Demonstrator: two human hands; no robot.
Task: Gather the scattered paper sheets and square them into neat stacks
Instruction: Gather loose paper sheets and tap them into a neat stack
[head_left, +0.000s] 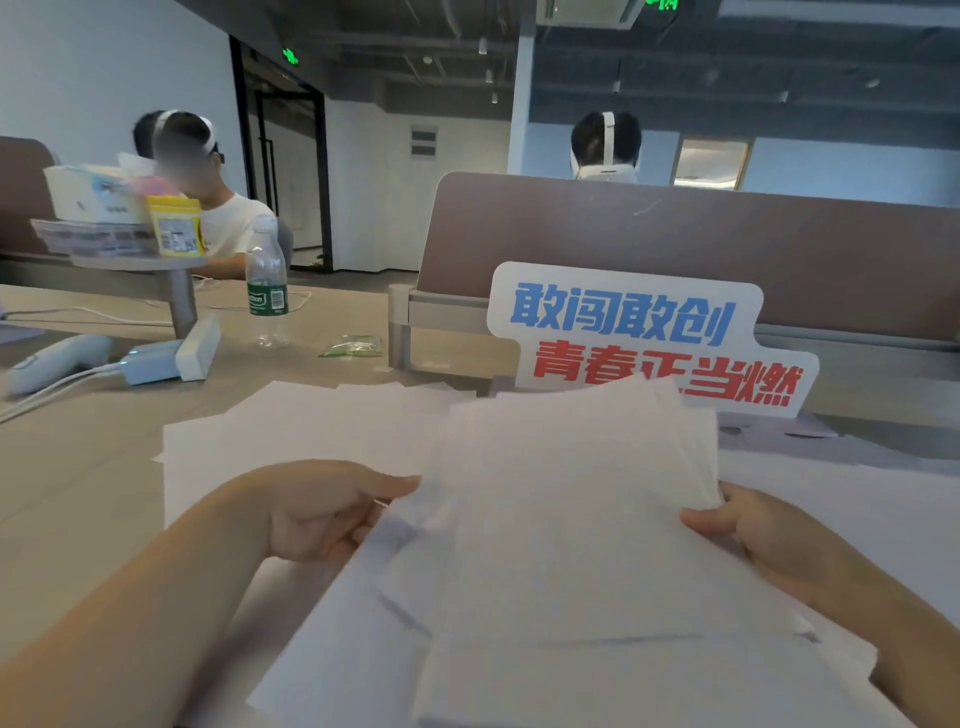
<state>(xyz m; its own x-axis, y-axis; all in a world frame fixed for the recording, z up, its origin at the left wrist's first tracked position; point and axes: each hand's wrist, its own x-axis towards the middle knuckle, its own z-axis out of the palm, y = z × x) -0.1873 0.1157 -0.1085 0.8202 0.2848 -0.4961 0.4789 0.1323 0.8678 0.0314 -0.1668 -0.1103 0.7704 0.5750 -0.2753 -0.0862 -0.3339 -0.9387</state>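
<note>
One uneven white paper bundle (571, 519) over beige desk (78, 493) | left hand (322, 514) pinches left edge | right hand (748, 525) grips right edge | loose white sheets (291, 426) beneath

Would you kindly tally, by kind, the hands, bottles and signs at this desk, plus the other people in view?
Hands: 2, left hand and right hand, both gripping paper sheets
Bottles: 1, plastic bottle
Desk signs: 1, slogan sign
Other people: 2, person in white shirt, person behind partition
Total: 6
</note>
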